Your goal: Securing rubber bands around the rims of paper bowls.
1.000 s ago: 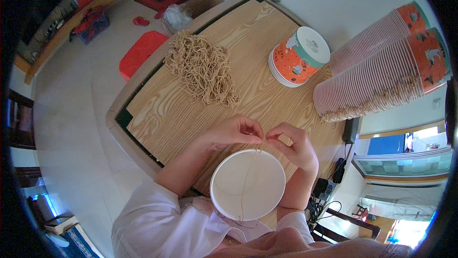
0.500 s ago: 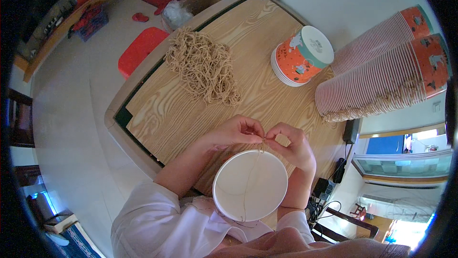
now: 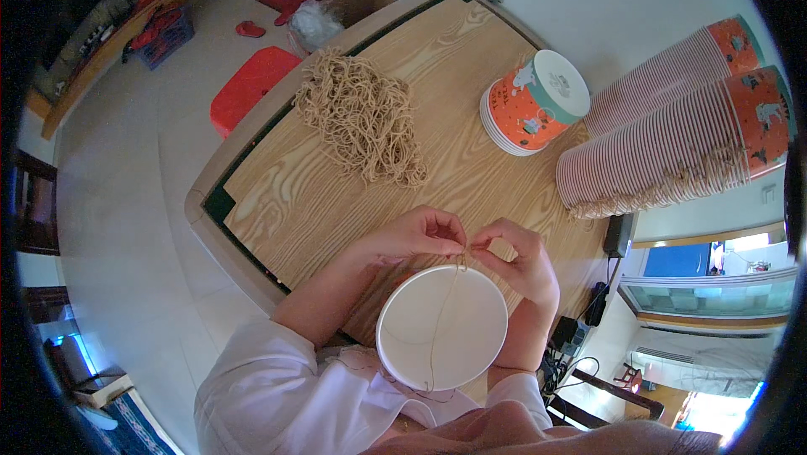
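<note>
A white-lined paper bucket (image 3: 443,346) stands with its open mouth toward me, close to my chest. Across its mouth runs a thin tan string (image 3: 435,338), reaching from the near rim to the far rim. Just beyond the far rim, my left hand (image 3: 420,233) pinches the string between thumb and forefinger. Right beside it, my right hand (image 3: 523,260) also closes thumb and fingertips on the string, the two hands' tips nearly touching. A loose heap of tan strings (image 3: 361,123) lies farther left on the table.
A short stack of upside-down orange and green paper buckets (image 3: 538,102) stands at the far right of the wooden table (image 3: 454,51). Long nested bucket stacks (image 3: 664,144) lie along the right side, strings hanging on the nearer one. A red stool (image 3: 252,89) is beyond the left edge.
My right hand's fingertips have drawn very slightly right, away from the left hand's. Both hands keep their pinch on the string, and the bucket stays in place.
</note>
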`<state>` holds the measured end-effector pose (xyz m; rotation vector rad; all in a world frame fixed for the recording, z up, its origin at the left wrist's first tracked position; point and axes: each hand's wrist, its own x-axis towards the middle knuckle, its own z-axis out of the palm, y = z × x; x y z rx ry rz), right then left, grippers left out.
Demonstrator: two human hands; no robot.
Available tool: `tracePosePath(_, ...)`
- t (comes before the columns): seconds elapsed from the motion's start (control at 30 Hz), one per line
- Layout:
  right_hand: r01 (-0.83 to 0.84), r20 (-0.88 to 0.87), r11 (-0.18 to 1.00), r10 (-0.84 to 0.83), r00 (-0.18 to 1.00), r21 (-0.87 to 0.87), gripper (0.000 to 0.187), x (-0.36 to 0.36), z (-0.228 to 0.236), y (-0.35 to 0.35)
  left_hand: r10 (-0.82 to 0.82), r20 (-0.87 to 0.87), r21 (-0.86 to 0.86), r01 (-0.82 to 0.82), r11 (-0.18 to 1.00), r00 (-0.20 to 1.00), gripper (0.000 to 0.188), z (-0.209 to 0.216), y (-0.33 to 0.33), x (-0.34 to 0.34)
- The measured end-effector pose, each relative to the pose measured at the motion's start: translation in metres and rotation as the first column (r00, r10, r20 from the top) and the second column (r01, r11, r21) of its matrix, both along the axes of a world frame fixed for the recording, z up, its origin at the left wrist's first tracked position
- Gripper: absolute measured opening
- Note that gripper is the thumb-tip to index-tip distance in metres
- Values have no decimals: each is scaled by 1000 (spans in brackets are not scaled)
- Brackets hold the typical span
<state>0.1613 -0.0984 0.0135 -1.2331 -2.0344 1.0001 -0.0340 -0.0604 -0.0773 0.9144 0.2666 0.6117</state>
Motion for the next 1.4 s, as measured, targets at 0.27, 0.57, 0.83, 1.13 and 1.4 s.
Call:
tracePosePath(0.27, 26, 51, 998, -29, 998, 53, 15, -5, -5, 0, 16, -15, -18, -16, 1000, 1000, 14, 1, 0, 0)
tracePosePath(0.57, 40, 54, 996, -44, 998, 76, 15, -5, -5, 0, 67, -71, 56, -63, 996, 995, 14, 5, -1, 2)
tracePosePath(0.83, 52, 8, 995, -53, 999, 85, 17, -10, -2, -1, 77, -26, 77, -75, 994, 997, 15, -3, -1, 1)
tracePosePath(1.13, 38, 42, 997, -40, 998, 61, 15, -8, -2, 0, 71, -23, 106, -68, 992, 997, 17, -5, -1, 2)
tracePosePath(1.4, 36, 38, 999, -38, 999, 37, 14, -8, -2, -1, 88, 10, 88, -89, 992, 996, 14, -8, -1, 2)
